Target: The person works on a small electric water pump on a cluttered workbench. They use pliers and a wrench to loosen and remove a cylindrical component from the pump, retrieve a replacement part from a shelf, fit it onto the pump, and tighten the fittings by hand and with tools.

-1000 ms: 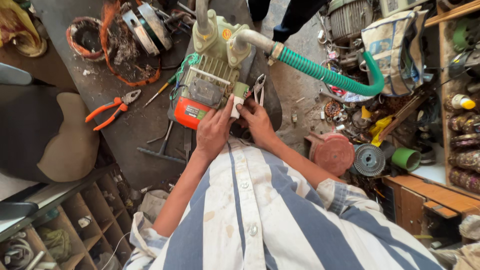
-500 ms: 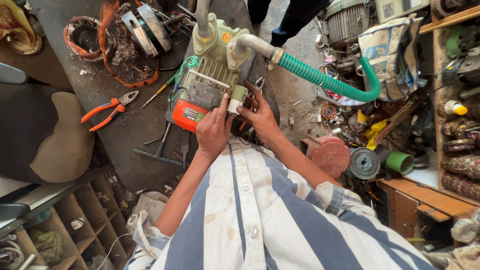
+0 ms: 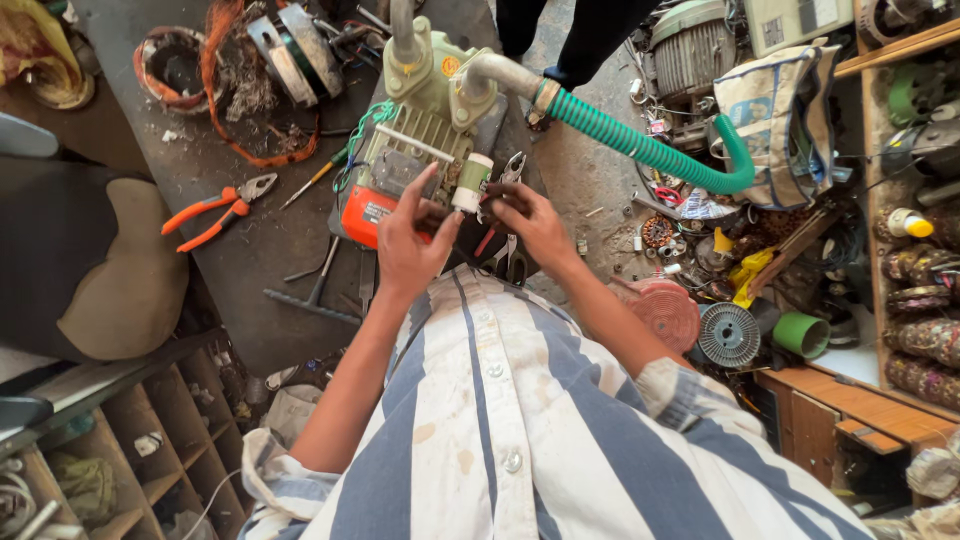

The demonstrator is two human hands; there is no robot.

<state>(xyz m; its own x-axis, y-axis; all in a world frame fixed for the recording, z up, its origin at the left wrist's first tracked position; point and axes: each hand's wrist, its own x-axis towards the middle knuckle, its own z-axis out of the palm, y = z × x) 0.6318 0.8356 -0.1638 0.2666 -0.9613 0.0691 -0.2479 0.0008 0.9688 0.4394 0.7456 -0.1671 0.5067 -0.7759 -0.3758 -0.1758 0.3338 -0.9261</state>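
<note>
A pale green pump motor [image 3: 425, 95] with an orange end cover [image 3: 365, 215] lies on the dark floor in front of me. A white cylinder with a green band [image 3: 472, 180] stands against its side, between my hands. My left hand [image 3: 410, 240] has its fingers spread, with thumb and forefinger pinching at the cylinder's lower end. My right hand [image 3: 530, 220] curls in from the right, its fingertips at the same spot. Whether thin wires run there I cannot tell. A green ribbed hose [image 3: 640, 150] runs from the pump's outlet to the right.
Orange-handled pliers [image 3: 215, 215] lie to the left, and a second pair of pliers [image 3: 512, 170] beside my right hand. Metal rods, a screwdriver and copper-wire scrap litter the floor. Another person's dark legs [image 3: 580, 35] stand behind the pump. Cluttered shelves and motor parts fill the right.
My view has drawn closer to the pump. Both hands rose off the orange cover and closed in on the white cylinder, and my left fingers spread.
</note>
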